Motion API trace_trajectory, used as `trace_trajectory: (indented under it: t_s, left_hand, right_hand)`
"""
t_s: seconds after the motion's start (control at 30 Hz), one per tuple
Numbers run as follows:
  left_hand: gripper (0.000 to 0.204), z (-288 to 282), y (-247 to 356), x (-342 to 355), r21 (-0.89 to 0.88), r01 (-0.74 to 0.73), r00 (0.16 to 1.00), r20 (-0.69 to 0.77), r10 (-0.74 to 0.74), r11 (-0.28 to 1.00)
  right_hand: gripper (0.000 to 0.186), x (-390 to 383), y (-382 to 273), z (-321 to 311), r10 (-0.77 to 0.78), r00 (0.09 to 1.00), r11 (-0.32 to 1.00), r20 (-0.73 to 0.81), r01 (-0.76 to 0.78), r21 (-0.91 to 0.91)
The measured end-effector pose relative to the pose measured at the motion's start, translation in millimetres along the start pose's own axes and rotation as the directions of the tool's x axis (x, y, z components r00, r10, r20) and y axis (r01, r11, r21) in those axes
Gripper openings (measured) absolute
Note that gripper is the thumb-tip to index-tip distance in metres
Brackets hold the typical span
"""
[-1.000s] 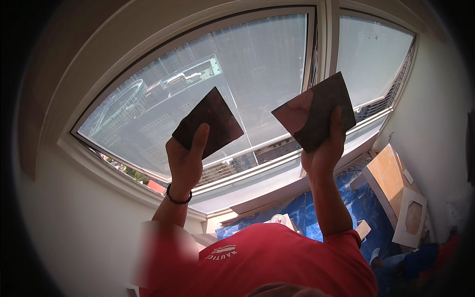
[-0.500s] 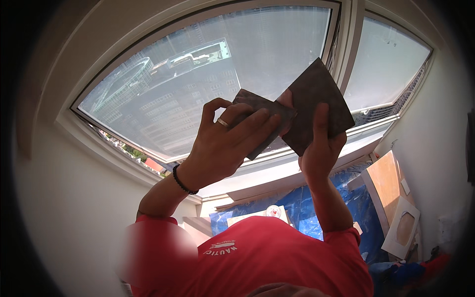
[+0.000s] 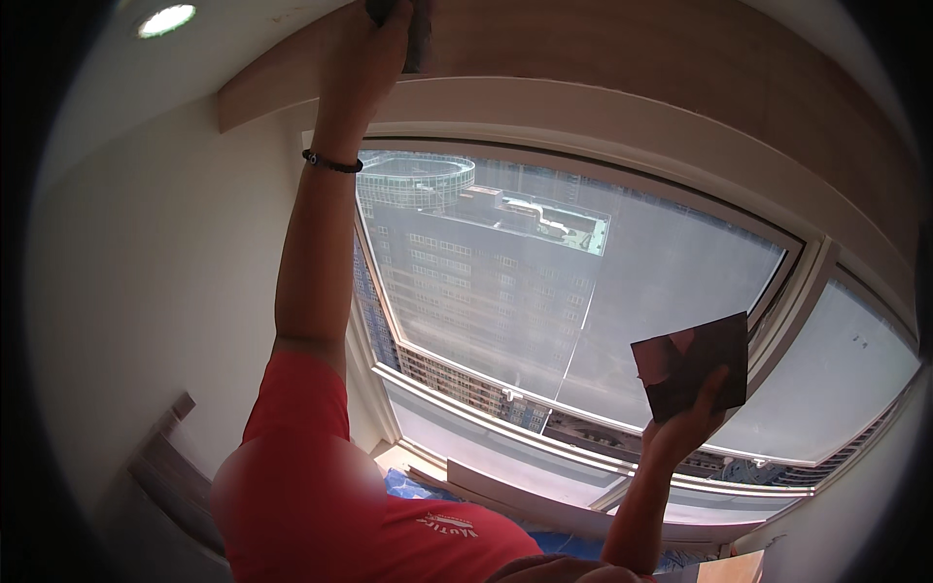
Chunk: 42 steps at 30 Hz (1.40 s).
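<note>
Presently, I observe the person's red shirt (image 3: 301, 428) nearest the camera, with both forearms extended upward and outward from it. The right hand (image 3: 680, 428) is closed on a dark square board (image 3: 683, 374) at its lower edge, thumb laid across the near face; the board is tilted and overlaps the window frame in my view. The left hand (image 3: 381, 49) is raised to the upper margin and gripped on a dark slab (image 3: 420, 41), partly cut off, so I cannot tell the exact finger placement. The slab lies against or just before a brownish panel (image 3: 583, 44); contact cannot be confirmed. A dark beaded bracelet (image 3: 332, 162) encircles the left wrist. Below the panel is a large window (image 3: 661, 262); blue sheeting (image 3: 406, 489) lies beneath. Beyond the glass stands a tall building (image 3: 476, 282).
</note>
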<state>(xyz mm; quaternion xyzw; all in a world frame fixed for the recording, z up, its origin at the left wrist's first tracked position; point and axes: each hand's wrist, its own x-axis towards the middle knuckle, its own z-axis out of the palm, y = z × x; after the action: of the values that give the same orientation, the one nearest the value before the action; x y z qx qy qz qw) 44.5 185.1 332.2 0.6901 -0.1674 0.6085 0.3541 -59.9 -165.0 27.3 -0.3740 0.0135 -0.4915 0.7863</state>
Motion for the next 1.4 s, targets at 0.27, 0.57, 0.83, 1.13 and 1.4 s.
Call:
trace_trajectory:
  t_s: [0.27,0.57,0.83,1.13,1.4]
  left_hand:
    - [0.034,53.6,28.3,53.6,0.474,-0.027,0.983,-0.147,0.109,0.88]
    - [0.035,58.2,61.6,32.3,0.578,-0.198,0.963,-0.035,0.266,0.792]
    - [0.046,39.7,-19.0,81.3,0.39,0.102,0.981,-0.19,-0.029,0.915]
    - [0.03,92.0,46.4,71.7,0.453,-0.058,0.962,-0.212,0.171,0.89]
    - [0.021,143.5,163.3,17.4,0.352,-0.257,0.898,-0.257,0.357,0.9]
  right_hand:
    - [0.056,8.9,-8.4,-16.4,-0.003,0.999,0.999,0.046,0.002,0.037]
    - [0.059,12.1,-10.7,-19.8,0.039,0.998,0.998,0.04,-0.041,0.052]
    - [0.059,17.6,-16.4,-38.0,0.004,1.0,0.998,0.024,-0.006,0.069]
    - [0.058,25.5,-25.6,-46.0,-0.032,0.999,0.998,-0.007,0.033,0.056]
    - [0.066,34.4,-31.4,-58.6,-0.017,0.995,1.0,-0.1,0.02,0.022]
